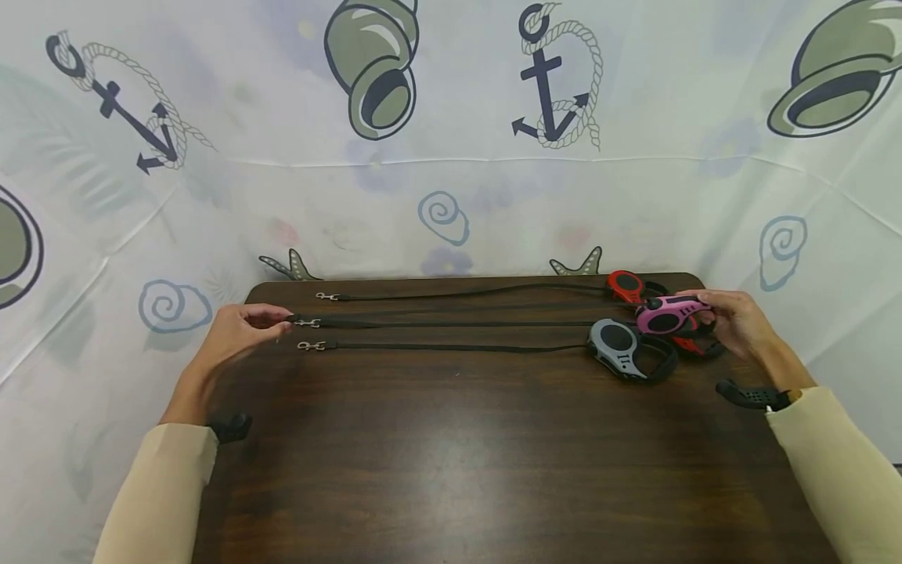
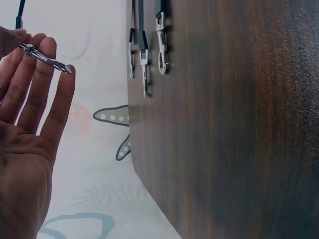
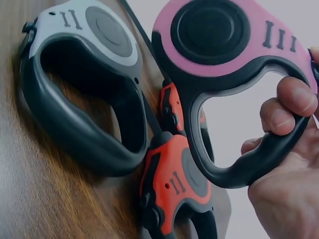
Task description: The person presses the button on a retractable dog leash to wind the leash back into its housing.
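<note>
My right hand (image 1: pixel 738 323) grips the black looped handle of a pink retractable dog leash (image 1: pixel 664 315), lifted over the others; in the right wrist view the fingers curl through the loop. Far to the left, my left hand (image 1: pixel 243 335) pinches the strap end by the metal snap hook (image 2: pixel 47 59) between thumb and fingers. The strap stretches between both hands. A grey leash (image 1: pixel 618 356) lies in front of the pink one. Two red leashes lie at the right, one red leash (image 1: pixel 625 285) at the back and another red leash (image 3: pixel 185 174) partly covered by the pink one.
Three black straps run leftward along the back of the brown table (image 1: pixel 458 454), ending in a rear snap hook (image 1: pixel 327 297), a middle snap hook (image 1: pixel 307 323) and a front snap hook (image 1: pixel 312 345). A white printed cloth (image 1: pixel 303 211) hangs behind the table.
</note>
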Demonstrator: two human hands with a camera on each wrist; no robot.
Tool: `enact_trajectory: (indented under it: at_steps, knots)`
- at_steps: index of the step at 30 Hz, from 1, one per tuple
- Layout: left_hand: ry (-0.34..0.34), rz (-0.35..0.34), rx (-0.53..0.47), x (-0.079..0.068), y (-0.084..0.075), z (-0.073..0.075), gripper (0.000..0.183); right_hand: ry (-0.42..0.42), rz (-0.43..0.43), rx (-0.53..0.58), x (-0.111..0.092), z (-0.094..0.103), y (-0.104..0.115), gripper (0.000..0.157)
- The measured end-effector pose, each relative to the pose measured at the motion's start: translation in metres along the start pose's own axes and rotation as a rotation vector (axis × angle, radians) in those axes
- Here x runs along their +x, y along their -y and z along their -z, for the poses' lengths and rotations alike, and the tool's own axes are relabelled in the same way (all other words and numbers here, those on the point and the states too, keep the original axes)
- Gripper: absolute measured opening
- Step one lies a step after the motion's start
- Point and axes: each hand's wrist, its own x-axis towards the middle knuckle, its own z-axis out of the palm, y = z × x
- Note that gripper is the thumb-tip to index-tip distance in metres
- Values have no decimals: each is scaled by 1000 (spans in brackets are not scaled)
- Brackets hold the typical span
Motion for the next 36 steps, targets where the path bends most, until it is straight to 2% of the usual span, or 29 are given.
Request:
enact_trajectory:
  at_steps: [5, 9, 17, 21, 25, 29, 34, 36]
  knots:
    - [10, 9, 2, 3, 0, -2, 22, 1, 9, -30, -1, 0, -1, 44]
    - [20, 2, 19, 4, 1, -2, 21, -14, 13, -29, -1, -2, -1, 36]
    - [24, -1, 29, 7, -6, -5, 21, -130, -61, -170, -2, -9, -1, 30]
    - [24, 13, 27, 10, -9, -7, 22, -154, -76, -180, -1, -12, -2, 29]
    - [36, -18, 43, 11, -12, -8, 21, -175, -78, -185, 1, -16, -3, 29]
    - [48, -42, 68, 12, -18, -11, 19, -170, -57, -184, 3, -21, -6, 28]
    - [58, -51, 46, 14, -22, -14, 19, -144, -20, -176, 6, -29, -7, 28]
    - [67, -54, 29, 12, -32, -14, 19, -145, -23, -180, 6, -32, -6, 28]
